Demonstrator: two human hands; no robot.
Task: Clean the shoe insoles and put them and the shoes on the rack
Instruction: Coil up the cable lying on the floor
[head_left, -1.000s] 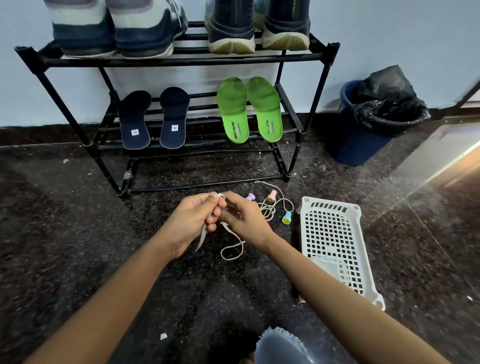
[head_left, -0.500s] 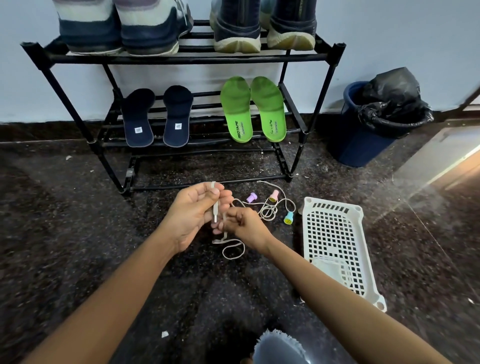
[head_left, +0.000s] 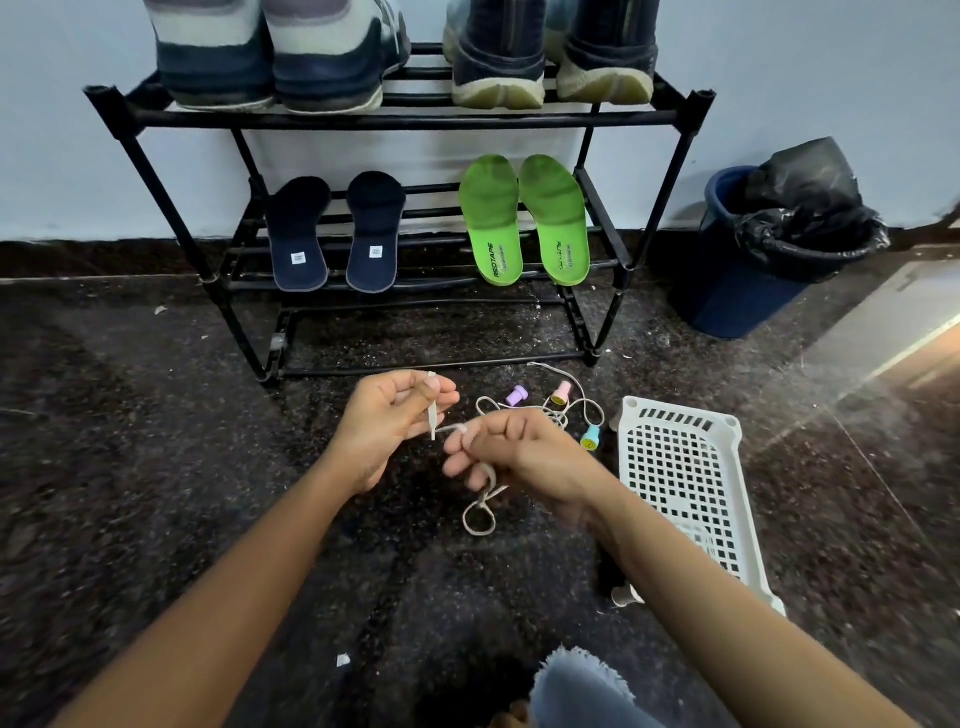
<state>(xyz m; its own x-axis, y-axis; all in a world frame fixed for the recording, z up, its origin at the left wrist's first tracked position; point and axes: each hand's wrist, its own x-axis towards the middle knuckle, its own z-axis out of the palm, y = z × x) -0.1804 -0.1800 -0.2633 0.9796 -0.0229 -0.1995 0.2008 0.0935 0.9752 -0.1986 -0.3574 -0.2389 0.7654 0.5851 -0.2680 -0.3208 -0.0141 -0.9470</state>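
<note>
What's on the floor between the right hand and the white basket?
Head view: a small blue-capped peg and a loop of the pale cord lie on the floor between the right hand, which grips that cord, and the white basket.

A pale wall (head_left: 805, 67) fills the top of the frame, meeting a dark speckled stone floor (head_left: 130, 441). A blue bin (head_left: 727, 296) lined in black stands at the right.

Even indoor light, glare on the floor (head_left: 857, 364), wide-angle bending at edges.
</note>
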